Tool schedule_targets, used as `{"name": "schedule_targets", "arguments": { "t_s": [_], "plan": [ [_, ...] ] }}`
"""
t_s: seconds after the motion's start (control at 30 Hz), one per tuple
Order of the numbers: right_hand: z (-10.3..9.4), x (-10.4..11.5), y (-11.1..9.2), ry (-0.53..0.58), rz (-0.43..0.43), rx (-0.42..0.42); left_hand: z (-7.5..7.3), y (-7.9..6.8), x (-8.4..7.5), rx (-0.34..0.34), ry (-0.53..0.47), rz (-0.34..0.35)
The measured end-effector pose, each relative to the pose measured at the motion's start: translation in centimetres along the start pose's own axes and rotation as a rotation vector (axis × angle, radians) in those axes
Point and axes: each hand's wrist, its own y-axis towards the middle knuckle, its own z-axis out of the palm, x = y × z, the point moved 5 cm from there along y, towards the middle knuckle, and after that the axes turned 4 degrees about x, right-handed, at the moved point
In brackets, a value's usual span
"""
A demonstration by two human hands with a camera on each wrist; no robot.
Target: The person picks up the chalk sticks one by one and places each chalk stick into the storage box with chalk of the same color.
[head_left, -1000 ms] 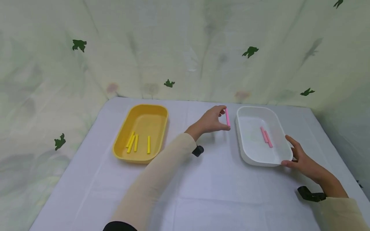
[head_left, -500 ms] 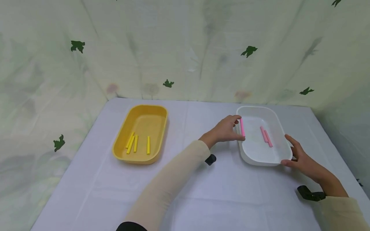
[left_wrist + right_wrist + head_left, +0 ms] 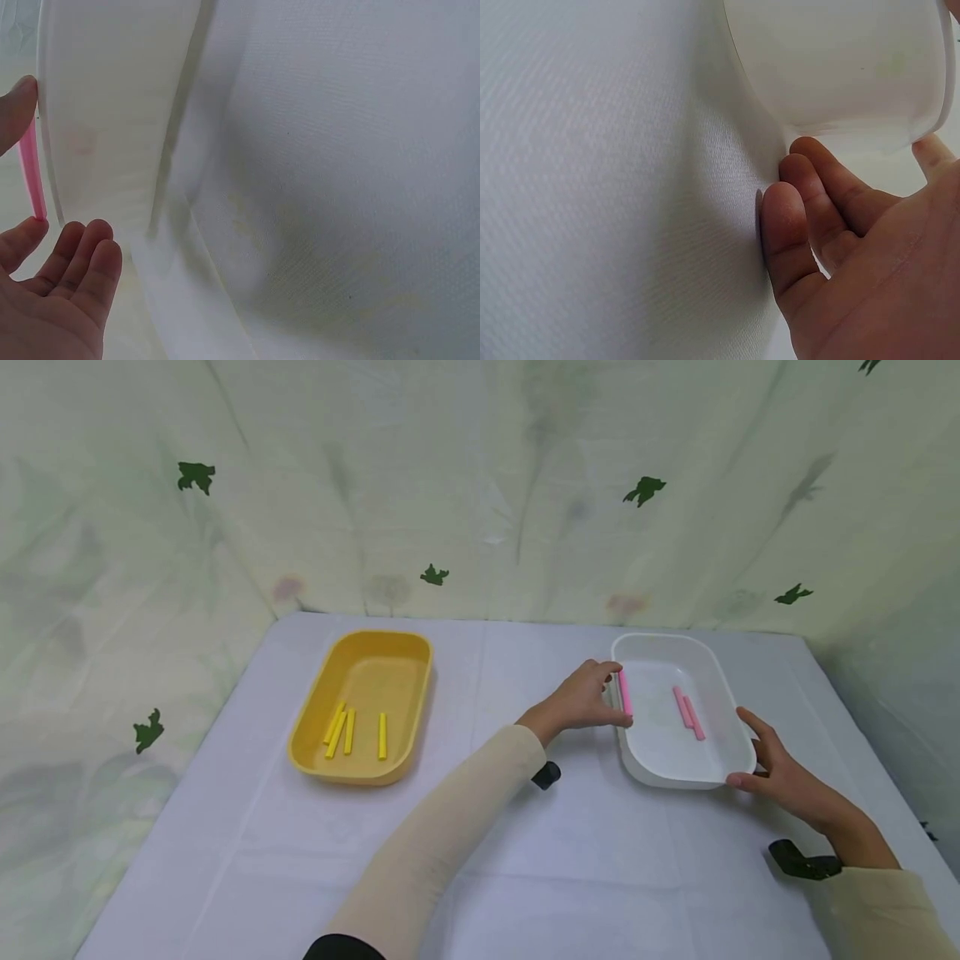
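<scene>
Over the left rim of the white tray (image 3: 652, 768), my left hand (image 3: 577, 700) pinches a pink stick (image 3: 626, 693) end to end between thumb and forefinger. In the left wrist view the pink stick (image 3: 31, 172) stands right beside the tray's rim, with the other fingers loosely bent below. My right hand (image 3: 783, 777) holds the tray's near right corner, thumb at the front and forefinger along the side. Its remaining fingers (image 3: 784, 217) curve beneath the rim, close to the tablecloth. Two more pink sticks (image 3: 688, 713) lie side by side in the tray.
A yellow tray (image 3: 386, 660) stands on the left with several yellow sticks (image 3: 349, 732) in its near half. Both trays rest on a white cloth-covered table (image 3: 525, 877). Behind it hangs a pale curtain (image 3: 495, 485) with green leaf shapes.
My left hand has carried the pink stick rightward and slightly nearer, from beside the white tray to over its left rim. The right hand stays at the tray's corner.
</scene>
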Motion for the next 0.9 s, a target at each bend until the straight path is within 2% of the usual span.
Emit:
{"name": "schedule_targets", "arguments": {
  "t_s": [0.37, 0.9],
  "plan": [
    [0.1, -0.15, -0.17, 0.013, 0.0, 0.002, 0.22, 0.18, -0.07, 0.041, 0.021, -0.003],
    [0.33, 0.08, -0.22, 0.015, 0.006, 0.004, 0.52, 0.22, 0.29, 0.067, -0.004, -0.045]
  ]
}}
